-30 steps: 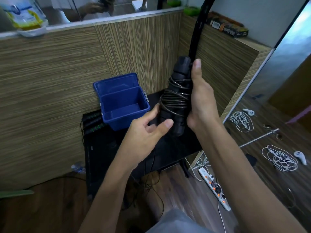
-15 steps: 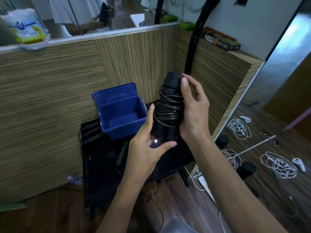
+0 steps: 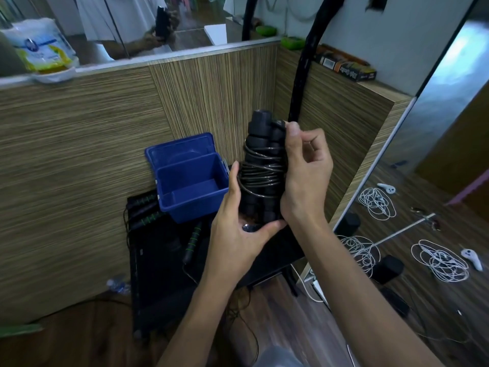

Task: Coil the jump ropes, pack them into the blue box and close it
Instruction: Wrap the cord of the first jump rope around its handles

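Note:
I hold a black jump rope [image 3: 260,170] upright, its two handles side by side with the thin cord wound around them. My left hand [image 3: 239,229] cups the lower end from below and the left. My right hand [image 3: 304,176] grips the right side, thumb and fingertips pinching near the top. The blue box [image 3: 169,205] stands open on the black table [image 3: 158,282] just left of the bundle, lid tilted back against the wall, and looks empty. More black ropes with green-striped handles [image 3: 144,207] lie left of the box, and one handle [image 3: 192,243] lies in front of it.
Wood-grain partition walls close the corner behind the table. A black pole [image 3: 301,75] rises behind the bundle. On the floor to the right lie white cable coils [image 3: 438,260], a power strip and small black speakers [image 3: 389,268]. A plastic bottle [image 3: 117,284] lies left of the table.
The bundle came lower and nearer the box. My left hand slid under its lower end, and my right fingers curled in to pinch near the top.

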